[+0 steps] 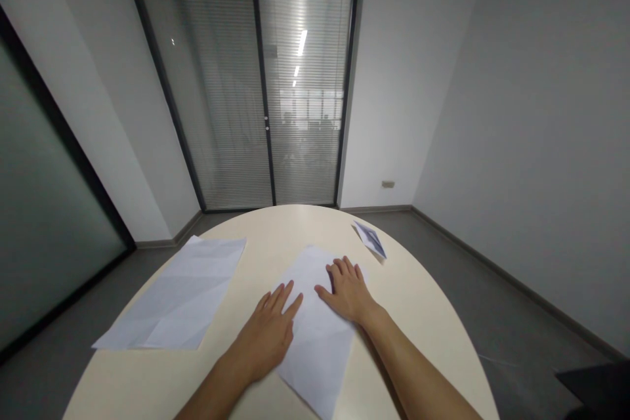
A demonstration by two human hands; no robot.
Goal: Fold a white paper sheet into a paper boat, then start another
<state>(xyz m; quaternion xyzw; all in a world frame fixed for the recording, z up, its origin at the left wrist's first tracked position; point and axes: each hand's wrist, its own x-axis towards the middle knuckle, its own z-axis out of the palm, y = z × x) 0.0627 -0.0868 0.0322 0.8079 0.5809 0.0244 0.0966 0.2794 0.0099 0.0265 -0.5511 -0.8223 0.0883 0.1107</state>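
A white sheet of paper (317,348) lies on the round cream table in front of me. Over its left side rests my left hand (268,335), palm down, with its fingers spread. My right hand (348,292) lies on the upper right part of the same sheet, fingers apart and slightly bent. Neither hand grips anything. Both forearms reach in from the bottom of the view, and the hands hide parts of the sheet's edges.
Larger creased white paper (182,295) lies at the table's left. A small folded paper piece (371,240) sits near the far right edge of the table (418,315). Beyond are glass doors (221,98) with blinds. Something dark (595,384) shows at the lower right.
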